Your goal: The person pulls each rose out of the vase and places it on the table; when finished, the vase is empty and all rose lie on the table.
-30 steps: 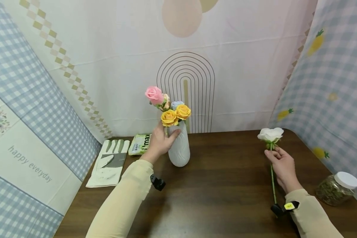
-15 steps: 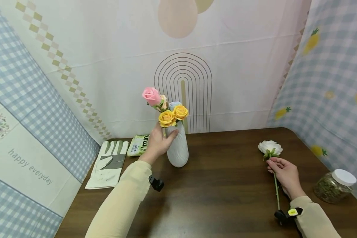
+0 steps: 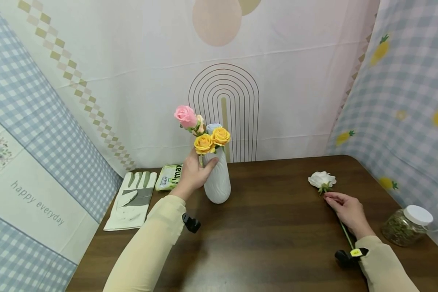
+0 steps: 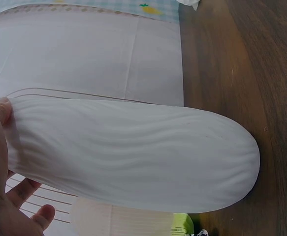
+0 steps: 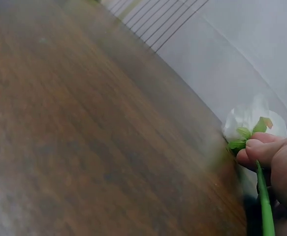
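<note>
My left hand (image 3: pixel 195 174) grips the upper part of a white ribbed vase (image 3: pixel 217 184), its thumb across the front. In the left wrist view, the vase (image 4: pixel 133 152) fills the middle, with fingers curled round its neck end. Out of its mouth rise a pink rose (image 3: pixel 185 117), two yellow roses (image 3: pixel 204 144), a pale blue flower (image 3: pixel 213 127) and a cream one. Over the table's right side, my right hand (image 3: pixel 350 211) pinches a white rose (image 3: pixel 322 179) just below its bloom. The rose's green stem (image 5: pixel 265 206) slants down under the wrist; its lower end is hidden.
A folded work glove (image 3: pixel 133 202) and a green packet (image 3: pixel 169 177) lie left of the vase. A lidded jar of dried leaves (image 3: pixel 405 227) stands at the right edge of the brown wooden table (image 3: pixel 270 227). Printed cloths hang behind and at both sides.
My right hand has lowered the white rose, and its stem, upright before, now leans with the bloom toward the left. The left hand keeps its hold on the vase; the head view has shifted slightly.
</note>
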Demonstrator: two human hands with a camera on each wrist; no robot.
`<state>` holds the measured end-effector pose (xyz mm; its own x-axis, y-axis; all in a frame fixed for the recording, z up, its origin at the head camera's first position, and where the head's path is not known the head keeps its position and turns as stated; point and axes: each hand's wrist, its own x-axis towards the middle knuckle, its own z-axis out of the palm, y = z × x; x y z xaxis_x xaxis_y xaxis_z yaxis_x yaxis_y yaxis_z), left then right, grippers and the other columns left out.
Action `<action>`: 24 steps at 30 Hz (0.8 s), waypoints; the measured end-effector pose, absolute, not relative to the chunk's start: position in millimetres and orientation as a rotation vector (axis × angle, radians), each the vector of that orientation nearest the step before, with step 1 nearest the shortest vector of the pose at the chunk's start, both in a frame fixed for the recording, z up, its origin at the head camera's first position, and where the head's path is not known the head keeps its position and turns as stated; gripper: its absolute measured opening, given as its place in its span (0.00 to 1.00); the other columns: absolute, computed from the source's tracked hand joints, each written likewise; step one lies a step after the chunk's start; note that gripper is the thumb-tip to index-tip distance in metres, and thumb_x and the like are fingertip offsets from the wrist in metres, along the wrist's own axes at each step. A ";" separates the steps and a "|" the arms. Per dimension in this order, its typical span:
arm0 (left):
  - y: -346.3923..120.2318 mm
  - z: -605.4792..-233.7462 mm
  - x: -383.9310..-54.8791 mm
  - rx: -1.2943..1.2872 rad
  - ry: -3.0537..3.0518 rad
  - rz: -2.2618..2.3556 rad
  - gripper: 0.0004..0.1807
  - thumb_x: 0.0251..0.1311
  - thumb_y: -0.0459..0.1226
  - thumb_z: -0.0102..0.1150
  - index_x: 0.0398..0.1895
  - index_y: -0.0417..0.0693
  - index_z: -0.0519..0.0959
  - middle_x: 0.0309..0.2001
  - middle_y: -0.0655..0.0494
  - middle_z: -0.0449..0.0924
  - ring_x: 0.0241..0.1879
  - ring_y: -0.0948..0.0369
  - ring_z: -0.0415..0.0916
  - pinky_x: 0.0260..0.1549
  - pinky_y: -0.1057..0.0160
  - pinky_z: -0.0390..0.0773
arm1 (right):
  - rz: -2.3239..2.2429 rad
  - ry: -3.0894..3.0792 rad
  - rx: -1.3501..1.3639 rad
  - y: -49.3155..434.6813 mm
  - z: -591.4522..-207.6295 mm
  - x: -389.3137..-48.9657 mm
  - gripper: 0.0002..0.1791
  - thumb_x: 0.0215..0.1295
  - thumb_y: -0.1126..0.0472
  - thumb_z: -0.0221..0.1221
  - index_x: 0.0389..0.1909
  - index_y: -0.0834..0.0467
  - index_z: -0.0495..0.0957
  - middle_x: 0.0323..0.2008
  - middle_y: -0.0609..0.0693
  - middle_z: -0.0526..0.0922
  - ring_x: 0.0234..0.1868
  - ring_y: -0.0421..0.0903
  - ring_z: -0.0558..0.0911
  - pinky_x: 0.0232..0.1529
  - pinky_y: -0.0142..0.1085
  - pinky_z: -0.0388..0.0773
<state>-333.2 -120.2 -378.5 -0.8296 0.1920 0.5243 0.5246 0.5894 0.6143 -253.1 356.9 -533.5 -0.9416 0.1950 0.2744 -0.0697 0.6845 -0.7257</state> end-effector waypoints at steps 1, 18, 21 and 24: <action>-120.0 -378.4 -333.5 -0.574 -2.418 -1.121 0.40 0.60 0.55 0.60 0.69 0.44 0.61 0.64 0.45 0.68 0.63 0.51 0.67 0.61 0.51 0.67 | 1.128 -2.572 -0.123 357.3 -533.4 -252.9 0.17 0.68 0.52 0.58 0.49 0.60 0.82 0.43 0.57 0.85 0.34 0.20 0.73 0.31 0.20 0.72; -120.2 -379.5 -332.0 -0.559 -2.438 -1.133 0.40 0.60 0.56 0.60 0.69 0.46 0.61 0.64 0.46 0.68 0.63 0.51 0.67 0.61 0.51 0.67 | 1.155 -2.585 -0.204 356.2 -537.2 -244.3 0.20 0.67 0.48 0.58 0.49 0.58 0.83 0.45 0.59 0.84 0.34 0.28 0.74 0.28 0.27 0.73; -119.8 -379.3 -332.1 -0.560 -2.433 -1.153 0.40 0.60 0.55 0.59 0.70 0.46 0.60 0.65 0.46 0.67 0.64 0.51 0.65 0.61 0.50 0.66 | 1.185 -2.559 -0.202 357.6 -536.6 -245.0 0.21 0.67 0.47 0.58 0.49 0.58 0.83 0.46 0.59 0.83 0.36 0.23 0.72 0.30 0.24 0.74; -119.9 -379.9 -332.3 -0.558 -2.430 -1.164 0.40 0.60 0.55 0.59 0.70 0.47 0.59 0.66 0.47 0.67 0.65 0.52 0.64 0.62 0.51 0.65 | 1.223 -2.533 -0.209 359.2 -537.3 -245.6 0.22 0.66 0.46 0.58 0.50 0.59 0.83 0.46 0.57 0.84 0.37 0.21 0.72 0.32 0.22 0.73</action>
<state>-332.3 -119.9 -379.9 -0.8456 0.1836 0.5012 0.5057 0.5762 0.6420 -245.6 359.2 -537.3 -0.9383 0.2663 0.2207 -0.0073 0.6227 -0.7824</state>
